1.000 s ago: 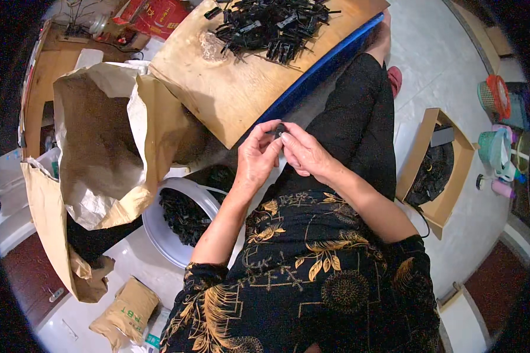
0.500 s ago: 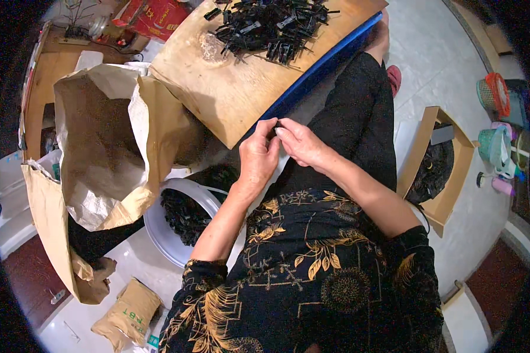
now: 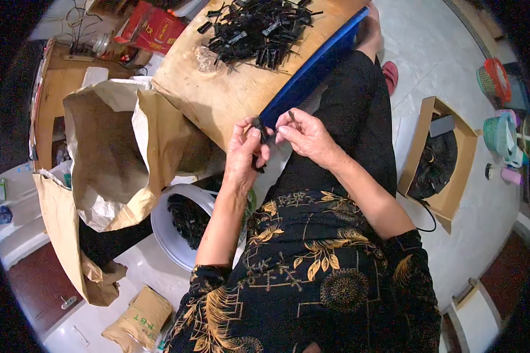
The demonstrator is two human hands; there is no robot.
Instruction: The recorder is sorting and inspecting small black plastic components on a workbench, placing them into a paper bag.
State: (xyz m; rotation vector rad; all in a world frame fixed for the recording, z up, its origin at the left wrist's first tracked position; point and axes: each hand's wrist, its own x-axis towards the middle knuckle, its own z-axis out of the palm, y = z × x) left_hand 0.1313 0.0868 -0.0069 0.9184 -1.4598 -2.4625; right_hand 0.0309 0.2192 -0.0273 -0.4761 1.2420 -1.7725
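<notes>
My left hand point(image 3: 242, 154) is closed round a small black plastic part point(image 3: 259, 127), which sticks out between thumb and fingers and also shows below the palm. Just right of it, my right hand point(image 3: 313, 140) is pinched, with a small dark sliver point(image 3: 291, 116) showing at its fingertips. A narrow gap separates the two hands. Both are over my lap, by the near corner of a wooden board point(image 3: 218, 103). On that board lies a loose heap of black plastic parts point(image 3: 259, 35) with thin prongs. Exact shapes of the held pieces are partly hidden by fingers.
A large open paper sack point(image 3: 115, 153) stands at the left. Beside my left forearm is a white bucket point(image 3: 161, 223) holding black parts. A cardboard box point(image 3: 462, 159) with black contents lies at right. A brown packet point(image 3: 141, 317) rests on the floor at lower left.
My hands, close together before, have come apart. The left has turned palm up, exposing the black part, while the right has shifted slightly right. The whole view has shifted a little.
</notes>
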